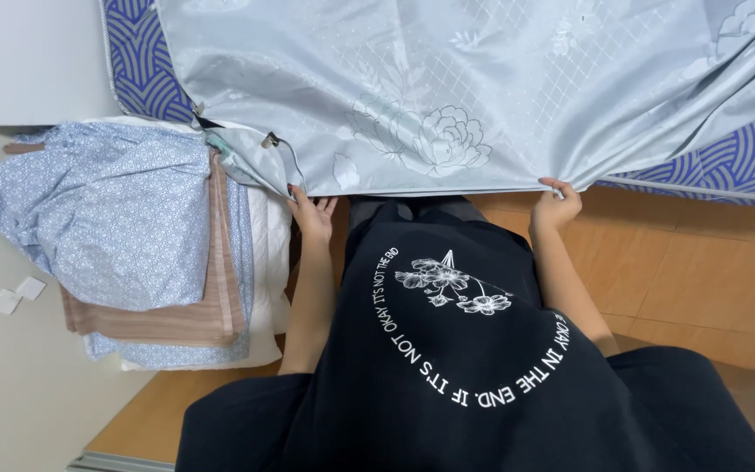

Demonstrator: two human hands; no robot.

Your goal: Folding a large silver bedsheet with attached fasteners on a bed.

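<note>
I pinch the near hem of the pale blue floral sheet (447,96) with both hands, left hand (312,214) by its zipper corner, right hand (557,205) farther right. My thin grip could slip, dropping it off the mattress (727,157).

1 head cam, looks steeply down over wearer's torso, close on bed edge (447,183), floor (692,280) below

The person wears a loose black shirt (474,385) with white flower print and curved lettering, sleeves apparently short.
</note>
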